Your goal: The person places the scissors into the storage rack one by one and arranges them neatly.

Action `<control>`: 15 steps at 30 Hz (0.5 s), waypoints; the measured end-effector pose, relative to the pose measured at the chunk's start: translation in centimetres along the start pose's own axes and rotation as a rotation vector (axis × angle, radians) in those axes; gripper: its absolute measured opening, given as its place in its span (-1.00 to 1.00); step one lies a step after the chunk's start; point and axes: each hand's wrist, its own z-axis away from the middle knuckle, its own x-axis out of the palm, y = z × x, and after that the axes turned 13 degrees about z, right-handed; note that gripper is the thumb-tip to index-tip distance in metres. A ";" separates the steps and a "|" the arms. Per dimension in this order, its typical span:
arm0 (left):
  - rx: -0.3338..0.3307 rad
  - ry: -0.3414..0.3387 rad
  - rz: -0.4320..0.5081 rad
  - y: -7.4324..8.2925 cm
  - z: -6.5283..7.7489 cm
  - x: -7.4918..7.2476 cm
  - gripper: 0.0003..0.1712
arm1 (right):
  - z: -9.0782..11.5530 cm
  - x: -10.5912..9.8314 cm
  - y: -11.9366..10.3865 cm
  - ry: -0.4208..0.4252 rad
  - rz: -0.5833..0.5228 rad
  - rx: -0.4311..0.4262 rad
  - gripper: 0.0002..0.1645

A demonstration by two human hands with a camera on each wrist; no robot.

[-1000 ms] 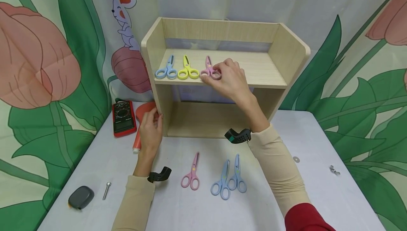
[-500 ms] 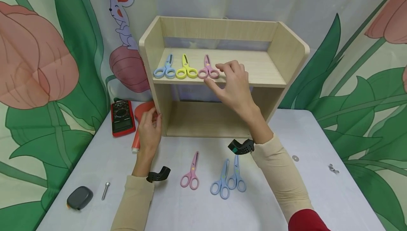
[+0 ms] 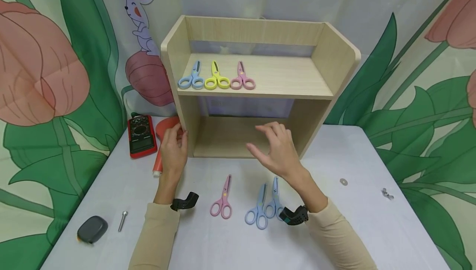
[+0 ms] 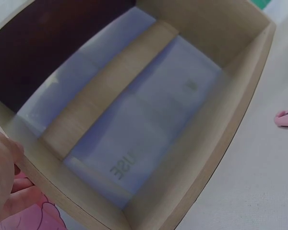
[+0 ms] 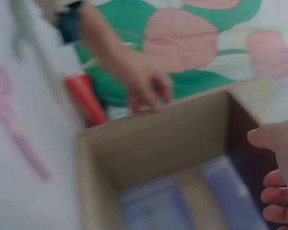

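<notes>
My left hand grips the front edge of the left side panel of a light wooden shelf, thumb and fingers on either side. My right hand, holding nothing, hovers before the lower compartment with thumb and fingers spread apart. On the upper board lie blue scissors, yellow scissors and pink scissors, side by side with blades pointing back. Below my right hand, two blue scissors lie close together on the table, the wrist camera partly covering one. Another pair of pink scissors lies to their left.
A red-and-black multimeter and an orange-red object with a tubular end lie left of the shelf. Nearer are a dark tape measure and a bolt. On the right lie a washer and a wing nut.
My right hand has let go of the pink scissors on the upper board and moved down and toward me. The left hand has kept its grip on the side panel.
</notes>
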 end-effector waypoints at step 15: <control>-0.005 0.002 -0.010 -0.1 0.0 0.0 -0.58 | 11.4 2.3 -0.3 -0.297 0.132 0.006 -0.47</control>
